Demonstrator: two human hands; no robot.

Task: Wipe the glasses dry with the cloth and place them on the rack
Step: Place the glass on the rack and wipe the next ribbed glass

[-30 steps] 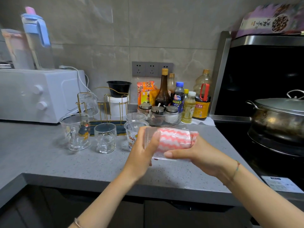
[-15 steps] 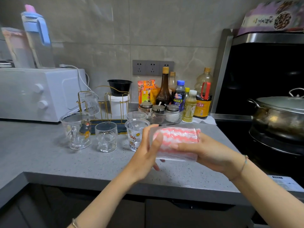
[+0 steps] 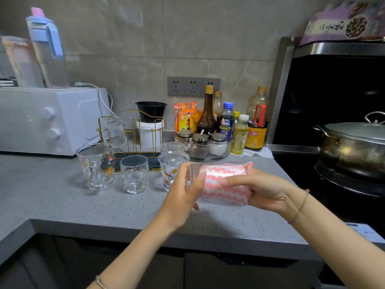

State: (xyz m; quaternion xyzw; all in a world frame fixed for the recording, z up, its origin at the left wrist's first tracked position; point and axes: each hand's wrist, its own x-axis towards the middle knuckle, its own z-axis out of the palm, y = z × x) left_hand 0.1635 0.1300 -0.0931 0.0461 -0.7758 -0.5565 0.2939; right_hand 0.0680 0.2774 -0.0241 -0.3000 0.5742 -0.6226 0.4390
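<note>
I hold a clear ribbed glass [image 3: 194,174] on its side above the counter, and my left hand [image 3: 183,195] grips its base end. A pink-and-white wavy cloth [image 3: 225,184] is stuffed inside the glass and wraps over it, held by my right hand [image 3: 260,190]. The gold wire rack [image 3: 133,132] stands behind, with one glass [image 3: 113,130] hung upside down on its left side. On the counter in front of the rack stand a mug with a cartoon print [image 3: 98,165], a short glass [image 3: 135,174], a Hello Kitty glass [image 3: 169,170] and a ribbed glass [image 3: 172,147].
A white microwave [image 3: 48,119] sits at the left with pitchers on top. Sauce bottles [image 3: 208,113] and a tray of spice jars [image 3: 206,144] crowd the back of the grey counter [image 3: 62,205]. A steel pot [image 3: 354,144] sits on the stove at the right.
The glass and cloth have stayed in front of me while both hands shifted slightly around them, the left hand turning at the base end. The view has drifted a little.
</note>
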